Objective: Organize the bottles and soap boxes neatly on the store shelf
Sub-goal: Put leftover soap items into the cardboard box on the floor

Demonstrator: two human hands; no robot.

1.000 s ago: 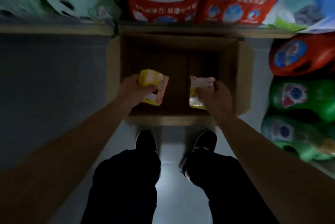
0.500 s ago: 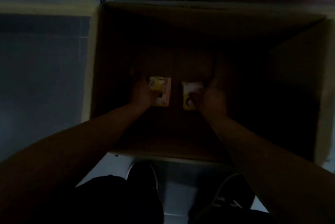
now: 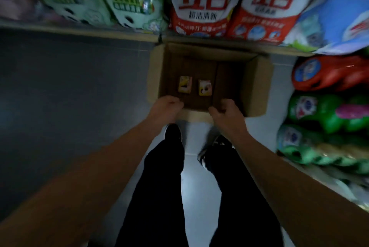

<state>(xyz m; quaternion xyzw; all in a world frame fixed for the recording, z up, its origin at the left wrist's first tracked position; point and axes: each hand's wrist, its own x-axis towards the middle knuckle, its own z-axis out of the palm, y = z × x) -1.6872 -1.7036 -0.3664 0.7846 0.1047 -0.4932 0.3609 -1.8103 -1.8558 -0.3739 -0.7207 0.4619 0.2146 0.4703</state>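
An open cardboard box (image 3: 257, 86) stands on the floor in front of my feet. Two small yellow soap boxes lie side by side on its bottom: the left soap box (image 3: 185, 84) and the right soap box (image 3: 205, 87). My left hand (image 3: 166, 106) hovers over the box's near left corner, fingers loosely curled, holding nothing. My right hand (image 3: 226, 111) is over the near rim, fingers loosely curled and empty. Both hands are apart from the soap boxes.
Red-and-white detergent bags (image 3: 201, 6) and green bags (image 3: 127, 0) fill the low shelf behind the box. Red (image 3: 327, 72) and green (image 3: 323, 110) detergent bottles lie on shelving at the right. A dark grey panel (image 3: 69, 96) is at the left.
Both hands set the soap boxes down in the cardboard box, let go and pulled back to its near rim. The view rose away from the box.
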